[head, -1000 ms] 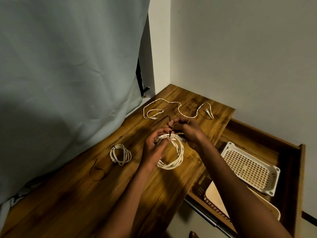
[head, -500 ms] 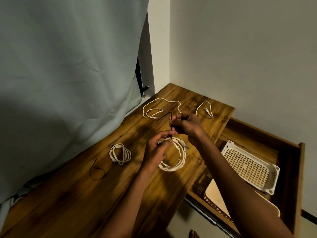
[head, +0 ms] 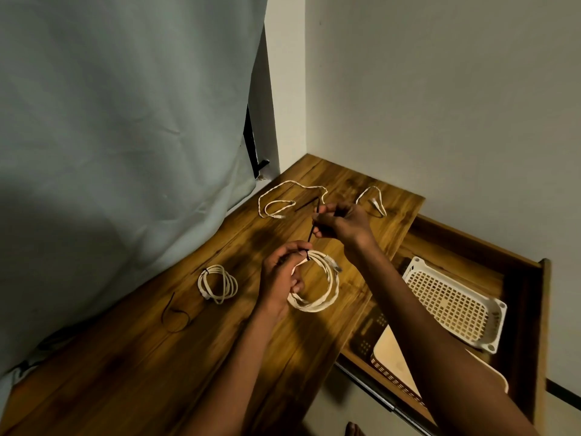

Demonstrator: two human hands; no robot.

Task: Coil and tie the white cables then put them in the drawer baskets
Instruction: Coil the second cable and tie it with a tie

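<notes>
While the left hand (head: 283, 275) grips the top of a coiled white cable (head: 317, 287), its fingers (head: 295, 248) curled round the bundled strands where a black cable tie (head: 312, 232) wraps them, the right hand (head: 341, 223) pinches the free tail of that tie just above, so that the tail runs taut between the two hands. The coil hangs from the left hand over the wooden worktop (head: 195, 357), its lower loops near or touching the surface; which cannot be told.

To the left on the worktop lies a second, smaller coiled cable (head: 217, 283), already bound. Nearer the front edge lies a spare black tie (head: 174, 316), closed into a loop. At the far end an uncoiled white cable (head: 283, 199) sprawls across the wood, partly hidden behind the right hand, its other end (head: 375, 201) showing beyond.

On the right an open wooden drawer (head: 531, 309) holds a white perforated basket (head: 452, 305), tilted, and a second basket (head: 390, 369) partly hidden under the right forearm. A pale curtain (head: 125, 136) hangs at the left. No writing or label can be read anywhere.
</notes>
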